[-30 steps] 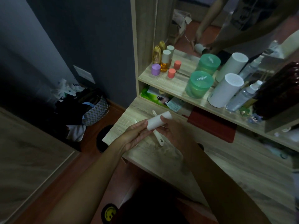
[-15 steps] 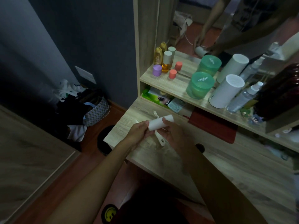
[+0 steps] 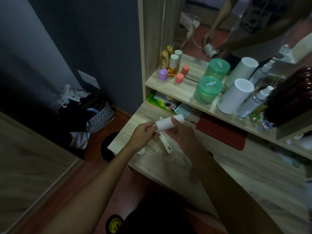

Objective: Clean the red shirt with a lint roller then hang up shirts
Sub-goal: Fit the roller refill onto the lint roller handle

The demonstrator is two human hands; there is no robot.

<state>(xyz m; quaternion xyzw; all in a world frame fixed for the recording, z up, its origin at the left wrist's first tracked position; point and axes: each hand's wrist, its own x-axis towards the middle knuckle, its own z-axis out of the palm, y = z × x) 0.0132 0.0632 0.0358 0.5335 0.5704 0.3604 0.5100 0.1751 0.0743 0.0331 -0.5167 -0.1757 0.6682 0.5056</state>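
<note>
Lint roller (image 3: 168, 123), a white cylinder, is held above the tabletop (image 3: 253, 174), near its left end and just in front of the lower shelf. Right hand (image 3: 180, 134) wraps the roll from below, thumb lying across its top, fingers closed around it. Left hand (image 3: 143, 135) pinches the roll's left end between thumb and fingertips. Both hands are close together, joined by the roll.

Under the hands a white handle (image 3: 166, 145) lies on the tabletop, its holed end pointing toward the near side. A small white piece (image 3: 140, 152) sits on the wood just left of it.

On the upper shelf (image 3: 185, 97), from left to right, stand a purple cap (image 3: 163, 74), an amber bottle (image 3: 173, 68), a red cap (image 3: 179, 78), a green jar (image 3: 207, 90), a white cylinder (image 3: 235, 96) and a clear spray bottle (image 3: 253, 103). A mirror (image 3: 236, 22) behind them repeats the bottles and shows the arms with the roll.

Under the shelf lie a green packet (image 3: 157, 103) and, farther right, a red flat thing (image 3: 222, 132); I cannot tell what it is.

On the floor at left a patterned basket (image 3: 101, 116) stands full of dark and white clothes against the grey wall (image 3: 92, 31).
</note>
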